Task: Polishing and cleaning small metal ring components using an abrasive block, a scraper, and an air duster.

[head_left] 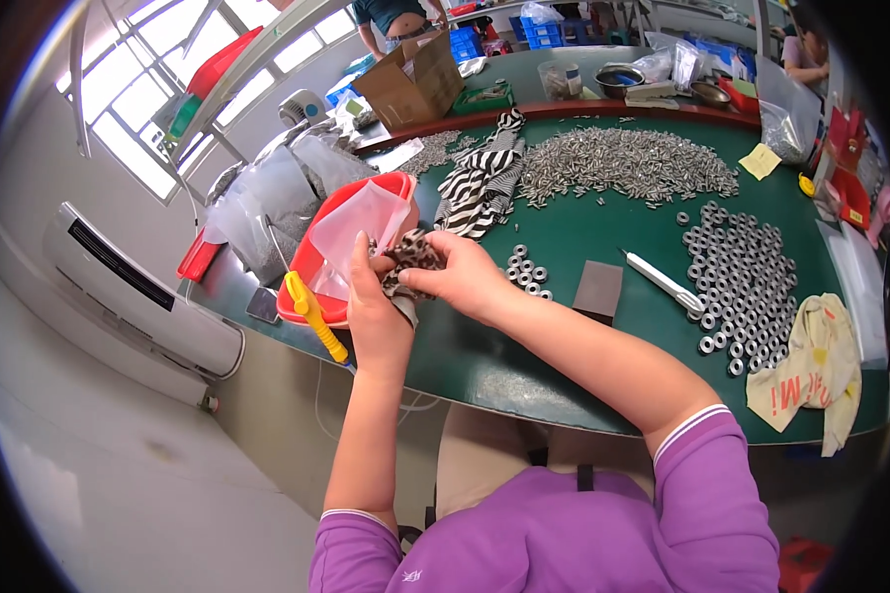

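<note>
Between my two hands is a crumpled leopard-print cloth (412,259), held over the near edge of the green table. My left hand (374,314) grips it from the left with the fingers pointing up. From the right, my right hand (468,274) pinches the cloth between thumb and fingers. Whether anything is wrapped inside is hidden. Just behind my left hand stands a red basin (403,185) lined with a clear plastic bag (354,229). A small group of metal rings (526,269) lies right of my right hand.
A yellow-handled tool (311,314) leans at the basin's near side. On the table (485,371) lie a grey block (599,287), a white pen-shaped tool (663,283), many metal rings (747,277), a pile of small metal pins (623,163), a zebra-striped cloth (482,178) and a pale rag (811,368).
</note>
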Demonstrator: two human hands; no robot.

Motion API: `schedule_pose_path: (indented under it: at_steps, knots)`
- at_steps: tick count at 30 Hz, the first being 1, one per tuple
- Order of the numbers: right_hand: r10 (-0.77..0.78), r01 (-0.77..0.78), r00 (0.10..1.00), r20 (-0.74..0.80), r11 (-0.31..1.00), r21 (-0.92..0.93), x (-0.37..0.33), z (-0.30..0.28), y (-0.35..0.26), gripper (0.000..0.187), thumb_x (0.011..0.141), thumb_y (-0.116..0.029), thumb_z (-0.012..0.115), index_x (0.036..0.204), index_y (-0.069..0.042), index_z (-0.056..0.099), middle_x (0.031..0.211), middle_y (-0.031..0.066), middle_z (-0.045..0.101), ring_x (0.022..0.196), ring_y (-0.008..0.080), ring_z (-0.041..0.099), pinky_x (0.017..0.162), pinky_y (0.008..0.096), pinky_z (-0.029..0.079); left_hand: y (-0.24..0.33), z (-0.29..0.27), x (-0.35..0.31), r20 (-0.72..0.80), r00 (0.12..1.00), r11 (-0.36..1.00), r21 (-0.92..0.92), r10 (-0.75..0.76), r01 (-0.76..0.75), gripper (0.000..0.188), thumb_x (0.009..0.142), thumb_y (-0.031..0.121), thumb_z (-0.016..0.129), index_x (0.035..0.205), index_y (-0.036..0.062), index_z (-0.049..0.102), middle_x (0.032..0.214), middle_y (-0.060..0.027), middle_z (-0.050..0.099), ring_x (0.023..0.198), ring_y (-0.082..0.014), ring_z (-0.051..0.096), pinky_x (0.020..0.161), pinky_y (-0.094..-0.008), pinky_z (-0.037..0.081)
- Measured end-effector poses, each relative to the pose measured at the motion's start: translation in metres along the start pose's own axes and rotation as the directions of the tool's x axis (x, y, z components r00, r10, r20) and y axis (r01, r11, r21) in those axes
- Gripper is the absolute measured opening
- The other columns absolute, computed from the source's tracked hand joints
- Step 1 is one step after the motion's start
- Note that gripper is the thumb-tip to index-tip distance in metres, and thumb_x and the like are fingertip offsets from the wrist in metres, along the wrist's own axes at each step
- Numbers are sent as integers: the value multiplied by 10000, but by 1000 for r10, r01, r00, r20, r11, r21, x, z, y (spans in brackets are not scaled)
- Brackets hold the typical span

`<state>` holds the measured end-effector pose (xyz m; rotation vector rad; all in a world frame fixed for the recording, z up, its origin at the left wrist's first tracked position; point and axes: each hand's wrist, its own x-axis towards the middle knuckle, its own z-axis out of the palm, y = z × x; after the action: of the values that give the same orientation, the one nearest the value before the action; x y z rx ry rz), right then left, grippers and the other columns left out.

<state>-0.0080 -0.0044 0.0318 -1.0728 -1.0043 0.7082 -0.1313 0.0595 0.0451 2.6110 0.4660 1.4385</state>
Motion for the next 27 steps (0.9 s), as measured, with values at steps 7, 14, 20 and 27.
schedule_pose_path:
  at_steps: [7,14,20,27]
  knots:
    - [-300,231,947,-113,883,-408,-9,2,-6,186,718,-91,704,840,-5,594,732,82,598,692,138,585,620,289,463,6,-3,2,26,1000,1000,-7,-8,9,727,704,-37,657,1336,40,306,925,-96,573,847,-246,587,747,-320,477]
    - [-276,241,961,34,765,-598,-6,-3,-15,183,730,-136,638,867,-18,610,808,158,615,779,318,605,693,381,480,-3,-3,-1,31,998,998,-27,49,-48,687,713,-87,617,1331,40,342,892,-77,570,793,-209,590,691,-296,487]
    - [-245,386,922,300,652,-653,-5,-20,-27,195,735,-92,589,924,-65,630,893,116,609,874,293,592,752,372,481,-8,-11,2,200,975,941,-301,-97,155,711,691,-155,568,1334,59,352,923,-55,570,746,-107,548,662,-212,469]
    - [-376,367,909,181,517,-773,1,-32,-22,153,708,-144,643,852,-92,639,856,106,616,821,301,609,713,380,494,-13,-20,13,309,921,811,-459,-238,363,755,677,-109,629,1339,15,288,908,-62,587,730,-74,537,653,-187,460]
